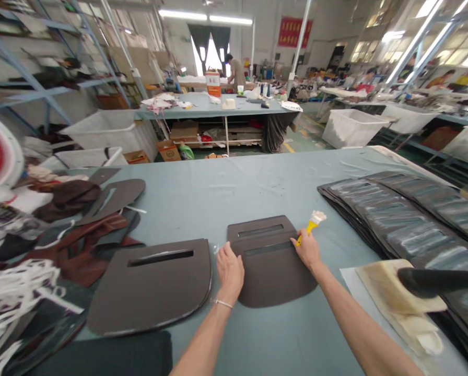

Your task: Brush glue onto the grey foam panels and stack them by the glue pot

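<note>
In the middle of the table lie two dark grey-brown flat panels, one overlapping the other. The front panel (pixel 279 279) has a rounded lower edge and a narrow slot near its top; the rear panel (pixel 257 228) shows a similar slot. My left hand (pixel 230 269) has its fingers bent around the left edge of the front panel. Held in my right hand (pixel 309 251) is a yellow-handled paintbrush (pixel 314 222), its pale bristles pointing up and away, while the fingers rest at the panels' right edge. Another slotted panel (pixel 151 287) lies flat to the left.
Stacked dark panels (pixel 406 209) with shiny streaks cover the right side. In front of them sits a cream block-shaped container (pixel 400 284) with a black handle-like part. Fabric scraps (pixel 89 224) and white strips (pixel 26 297) pile up at left. A co-worker (pixel 237 72) stands at a far table.
</note>
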`<action>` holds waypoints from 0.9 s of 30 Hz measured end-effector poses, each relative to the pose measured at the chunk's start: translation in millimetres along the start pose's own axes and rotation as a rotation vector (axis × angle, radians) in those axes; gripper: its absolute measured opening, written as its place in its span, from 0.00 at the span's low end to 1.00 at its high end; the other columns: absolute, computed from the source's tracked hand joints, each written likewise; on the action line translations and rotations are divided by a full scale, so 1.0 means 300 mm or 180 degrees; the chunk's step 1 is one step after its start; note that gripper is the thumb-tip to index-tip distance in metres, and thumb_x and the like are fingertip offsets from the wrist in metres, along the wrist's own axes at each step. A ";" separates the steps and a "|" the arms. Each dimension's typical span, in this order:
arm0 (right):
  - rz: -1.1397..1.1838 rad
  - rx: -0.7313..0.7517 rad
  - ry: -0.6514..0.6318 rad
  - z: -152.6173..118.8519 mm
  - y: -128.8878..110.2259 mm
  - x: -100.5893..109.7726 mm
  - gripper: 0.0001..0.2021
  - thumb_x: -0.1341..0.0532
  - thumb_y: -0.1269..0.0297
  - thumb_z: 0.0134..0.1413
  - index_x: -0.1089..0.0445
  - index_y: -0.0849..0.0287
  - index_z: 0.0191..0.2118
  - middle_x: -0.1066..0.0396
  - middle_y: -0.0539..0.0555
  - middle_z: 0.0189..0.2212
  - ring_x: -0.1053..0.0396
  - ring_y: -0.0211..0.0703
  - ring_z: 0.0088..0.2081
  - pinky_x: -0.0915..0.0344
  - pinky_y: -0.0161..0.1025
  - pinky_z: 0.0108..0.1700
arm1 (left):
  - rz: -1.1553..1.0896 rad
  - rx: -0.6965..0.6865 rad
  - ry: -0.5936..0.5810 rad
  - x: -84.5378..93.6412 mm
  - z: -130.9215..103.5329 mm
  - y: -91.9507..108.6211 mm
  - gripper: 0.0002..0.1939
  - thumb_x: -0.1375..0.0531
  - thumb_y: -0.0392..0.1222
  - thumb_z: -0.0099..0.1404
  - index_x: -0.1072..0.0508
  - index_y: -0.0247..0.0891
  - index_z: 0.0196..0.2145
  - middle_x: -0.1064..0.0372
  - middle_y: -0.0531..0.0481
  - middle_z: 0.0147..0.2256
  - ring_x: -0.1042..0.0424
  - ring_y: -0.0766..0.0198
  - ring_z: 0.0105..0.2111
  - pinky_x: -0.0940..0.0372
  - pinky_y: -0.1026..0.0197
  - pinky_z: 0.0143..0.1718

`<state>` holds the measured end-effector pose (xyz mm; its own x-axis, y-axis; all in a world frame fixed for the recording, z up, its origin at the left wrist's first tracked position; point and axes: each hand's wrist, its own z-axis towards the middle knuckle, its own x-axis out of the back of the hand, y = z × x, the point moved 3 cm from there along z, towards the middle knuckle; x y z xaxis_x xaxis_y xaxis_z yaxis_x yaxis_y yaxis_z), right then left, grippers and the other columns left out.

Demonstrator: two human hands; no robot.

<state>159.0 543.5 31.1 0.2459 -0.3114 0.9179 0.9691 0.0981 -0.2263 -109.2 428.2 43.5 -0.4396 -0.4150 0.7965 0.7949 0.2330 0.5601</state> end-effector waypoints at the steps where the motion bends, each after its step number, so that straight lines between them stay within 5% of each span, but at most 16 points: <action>1: -0.0040 0.0045 0.0074 -0.014 0.003 0.006 0.09 0.40 0.62 0.54 0.40 0.59 0.38 0.37 0.54 0.33 0.39 0.42 0.33 0.46 0.34 0.33 | 0.0052 -0.0217 0.0060 0.029 -0.051 0.003 0.21 0.48 0.35 0.63 0.43 0.31 0.54 0.39 0.34 0.52 0.39 0.52 0.54 0.41 0.48 0.52; 5: 0.0144 0.0363 0.0462 -0.141 0.020 0.047 0.08 0.44 0.61 0.56 0.38 0.60 0.38 0.34 0.58 0.35 0.38 0.46 0.35 0.44 0.37 0.34 | 0.0271 -0.0475 -0.0167 0.188 -0.382 -0.103 0.20 0.50 0.40 0.65 0.40 0.36 0.54 0.39 0.40 0.52 0.39 0.55 0.52 0.39 0.50 0.51; 10: 0.0411 0.0355 0.0533 -0.369 0.027 0.080 0.15 0.47 0.52 0.57 0.36 0.60 0.35 0.34 0.56 0.27 0.37 0.45 0.28 0.46 0.37 0.30 | 0.1563 0.0957 0.0186 0.464 -0.832 -0.446 0.26 0.47 0.48 0.64 0.40 0.33 0.57 0.41 0.34 0.54 0.41 0.46 0.53 0.40 0.42 0.49; 13: 0.0604 0.0406 0.0442 -0.516 -0.071 0.098 0.19 0.48 0.46 0.57 0.36 0.60 0.34 0.33 0.55 0.26 0.37 0.44 0.26 0.46 0.37 0.28 | 0.1232 0.1311 0.0066 0.566 -0.975 -0.597 0.19 0.48 0.48 0.64 0.33 0.35 0.49 0.34 0.38 0.45 0.34 0.52 0.46 0.36 0.48 0.45; 15: 0.0922 0.0523 0.0210 -0.627 -0.194 0.117 0.20 0.47 0.44 0.56 0.36 0.59 0.32 0.34 0.54 0.24 0.38 0.42 0.24 0.45 0.36 0.28 | 0.0492 0.1182 -0.0131 0.579 -0.992 -0.625 0.15 0.49 0.48 0.65 0.30 0.37 0.42 0.31 0.43 0.39 0.31 0.58 0.40 0.35 0.54 0.43; 18: 0.1771 0.0914 -0.0651 -0.798 -0.414 0.154 0.19 0.45 0.44 0.54 0.38 0.57 0.33 0.31 0.54 0.29 0.34 0.42 0.28 0.38 0.37 0.32 | -0.0247 0.1156 -0.0202 0.553 -0.934 -0.560 0.14 0.49 0.50 0.65 0.31 0.38 0.36 0.30 0.47 0.35 0.30 0.62 0.36 0.35 0.58 0.41; 21: 0.2572 0.1225 -0.1565 -0.924 -0.578 0.201 0.18 0.39 0.48 0.51 0.42 0.55 0.38 0.31 0.59 0.45 0.32 0.49 0.45 0.35 0.42 0.45 | -0.0627 0.1125 -0.0234 0.507 -0.830 -0.412 0.16 0.49 0.53 0.65 0.32 0.37 0.32 0.31 0.48 0.32 0.31 0.63 0.34 0.35 0.59 0.40; 23: 0.2947 0.1176 -0.1775 -0.946 -0.622 0.232 0.17 0.38 0.53 0.51 0.44 0.55 0.38 0.33 0.59 0.47 0.34 0.48 0.48 0.36 0.43 0.48 | -0.0937 0.1076 -0.0365 0.473 -0.762 -0.299 0.18 0.50 0.54 0.65 0.31 0.37 0.34 0.30 0.47 0.34 0.31 0.62 0.36 0.35 0.58 0.42; 27: 0.3356 0.0805 -0.1474 -0.850 -0.568 0.272 0.07 0.44 0.63 0.56 0.45 0.56 0.35 0.34 0.53 0.34 0.34 0.39 0.34 0.35 0.36 0.39 | -0.1555 0.0893 -0.0712 0.397 -0.654 -0.117 0.22 0.52 0.53 0.66 0.36 0.35 0.50 0.32 0.40 0.48 0.33 0.58 0.49 0.38 0.54 0.51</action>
<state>19.0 260.4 61.5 0.8420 0.4034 0.3583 0.2468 0.3026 -0.9206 -107.4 198.1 74.1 -0.8274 -0.3446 0.4435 0.3517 0.2978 0.8875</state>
